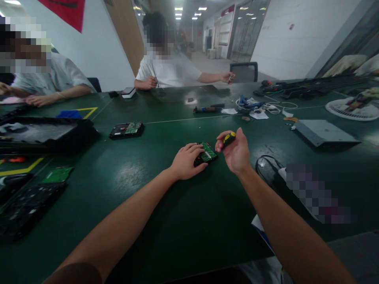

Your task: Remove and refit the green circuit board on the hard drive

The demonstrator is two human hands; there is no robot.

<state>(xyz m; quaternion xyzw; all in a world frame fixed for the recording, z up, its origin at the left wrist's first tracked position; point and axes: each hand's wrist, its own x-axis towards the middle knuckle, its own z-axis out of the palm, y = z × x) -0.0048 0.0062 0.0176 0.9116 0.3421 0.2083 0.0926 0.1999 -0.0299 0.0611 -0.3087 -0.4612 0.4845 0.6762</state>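
Observation:
A small hard drive (207,153) with its green circuit board facing up lies on the dark green table (166,205) in front of me. My left hand (186,161) rests on its left side, fingers curled over the edge and holding it down. My right hand (235,152) is closed around a screwdriver (228,138) with a yellow and black handle, held just right of the drive with the tip pointing down toward the board.
A second hard drive (126,129) lies further left. Opened black cases (41,134) and a loose green board (57,174) sit at the left. A grey metal box (324,132), cables (266,163) and tools lie at the right. Two people sit across the table.

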